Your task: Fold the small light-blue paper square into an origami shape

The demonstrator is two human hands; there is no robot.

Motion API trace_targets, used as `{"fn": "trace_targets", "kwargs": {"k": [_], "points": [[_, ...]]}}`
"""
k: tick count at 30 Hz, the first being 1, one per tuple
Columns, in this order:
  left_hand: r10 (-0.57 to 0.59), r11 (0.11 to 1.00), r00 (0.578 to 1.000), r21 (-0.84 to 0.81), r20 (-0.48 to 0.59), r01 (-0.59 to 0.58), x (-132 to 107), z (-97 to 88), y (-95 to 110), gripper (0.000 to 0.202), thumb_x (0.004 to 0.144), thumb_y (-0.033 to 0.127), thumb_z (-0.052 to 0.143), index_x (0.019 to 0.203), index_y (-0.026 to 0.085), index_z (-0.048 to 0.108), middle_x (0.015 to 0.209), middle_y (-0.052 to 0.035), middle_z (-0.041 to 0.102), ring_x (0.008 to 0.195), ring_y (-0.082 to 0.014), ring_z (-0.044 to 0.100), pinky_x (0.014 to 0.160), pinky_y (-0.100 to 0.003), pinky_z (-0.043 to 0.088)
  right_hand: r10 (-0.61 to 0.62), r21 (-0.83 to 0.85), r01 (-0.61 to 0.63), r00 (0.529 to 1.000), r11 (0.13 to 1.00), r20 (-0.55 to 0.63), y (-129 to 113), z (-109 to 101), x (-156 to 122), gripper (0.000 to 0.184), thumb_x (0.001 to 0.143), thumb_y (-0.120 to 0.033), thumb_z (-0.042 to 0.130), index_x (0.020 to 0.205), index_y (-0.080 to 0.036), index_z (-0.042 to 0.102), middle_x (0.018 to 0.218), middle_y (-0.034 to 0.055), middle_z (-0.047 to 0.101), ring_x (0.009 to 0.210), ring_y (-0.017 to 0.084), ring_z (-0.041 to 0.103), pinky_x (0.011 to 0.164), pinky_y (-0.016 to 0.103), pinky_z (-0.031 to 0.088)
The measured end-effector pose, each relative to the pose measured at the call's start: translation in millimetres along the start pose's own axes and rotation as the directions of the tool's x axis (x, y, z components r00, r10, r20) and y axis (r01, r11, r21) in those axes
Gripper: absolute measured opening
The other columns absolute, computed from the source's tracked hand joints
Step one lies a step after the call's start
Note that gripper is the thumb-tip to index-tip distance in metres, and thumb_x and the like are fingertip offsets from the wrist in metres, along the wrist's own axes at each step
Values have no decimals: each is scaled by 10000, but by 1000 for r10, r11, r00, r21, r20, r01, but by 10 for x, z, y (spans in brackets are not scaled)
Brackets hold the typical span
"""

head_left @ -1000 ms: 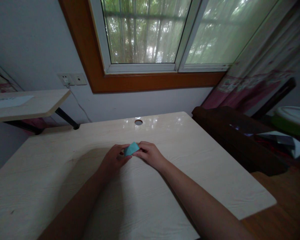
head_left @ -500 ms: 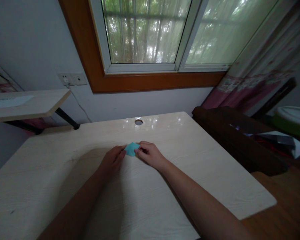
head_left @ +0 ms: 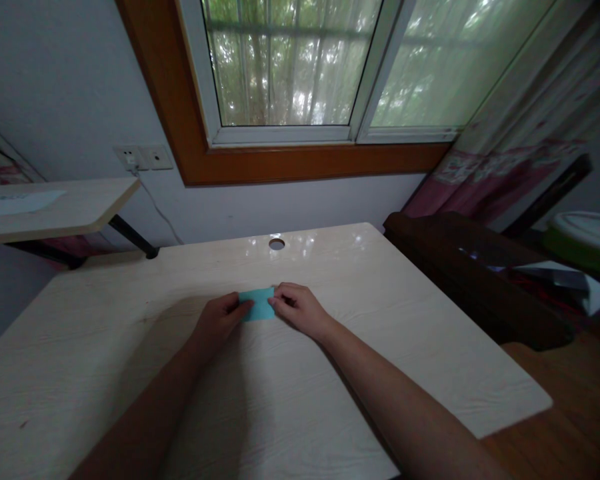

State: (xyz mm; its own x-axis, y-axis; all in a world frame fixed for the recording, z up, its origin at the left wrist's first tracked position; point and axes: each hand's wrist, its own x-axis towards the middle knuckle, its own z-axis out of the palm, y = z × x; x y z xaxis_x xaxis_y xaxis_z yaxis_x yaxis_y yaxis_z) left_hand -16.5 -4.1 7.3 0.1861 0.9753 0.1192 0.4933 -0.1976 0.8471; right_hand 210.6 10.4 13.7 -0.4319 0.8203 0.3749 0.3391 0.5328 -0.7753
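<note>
A small teal paper (head_left: 259, 305) lies flat on the pale wooden desk (head_left: 130, 347), near its middle. My left hand (head_left: 221, 318) rests on the paper's left edge with curled fingers pressing it down. At the paper's right edge, my right hand (head_left: 299, 309) pinches it between fingertips and thumb. Both forearms reach in from the bottom of the view.
A round cable hole (head_left: 277, 244) sits at the desk's far edge under the window. A second small table (head_left: 55, 207) stands at the left, near a wall socket (head_left: 143, 158). Dark furniture (head_left: 480, 273) and a curtain stand to the right of the desk.
The teal paper was lifted and folded between both hands; now it lies spread flat on the desk as a wider rectangle, with my hands at its two ends.
</note>
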Motion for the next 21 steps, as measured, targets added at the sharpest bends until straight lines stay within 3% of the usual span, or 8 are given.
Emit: {"fn": "trace_targets", "kwargs": {"k": [5,12,21], "points": [[-51,997,999,-56,-12,50,11,-19,59,335,816,465,596,647,177,561,557,46,445,537,-114,410,504,-221,300,20,27,-19,999,999,-49,13,2,2,238,917,-337,542,752,-178,605,703,4,536,654,125,497,626,244,377],[-63,990,998,-125,-16,61,25,-32,100,259,819,417,601,761,171,657,660,15,589,611,-132,520,570,-222,403,54,24,-52,996,998,-75,18,-5,9,239,908,-324,547,728,-174,592,680,-3,521,645,121,486,625,237,373],[-77,978,997,-197,-23,71,27,-28,110,231,809,404,630,797,177,677,719,0,654,667,-144,594,633,-234,466,66,46,-62,994,997,-82,7,-8,11,251,916,-334,541,728,-174,586,682,-6,525,642,119,486,624,239,368]]}}
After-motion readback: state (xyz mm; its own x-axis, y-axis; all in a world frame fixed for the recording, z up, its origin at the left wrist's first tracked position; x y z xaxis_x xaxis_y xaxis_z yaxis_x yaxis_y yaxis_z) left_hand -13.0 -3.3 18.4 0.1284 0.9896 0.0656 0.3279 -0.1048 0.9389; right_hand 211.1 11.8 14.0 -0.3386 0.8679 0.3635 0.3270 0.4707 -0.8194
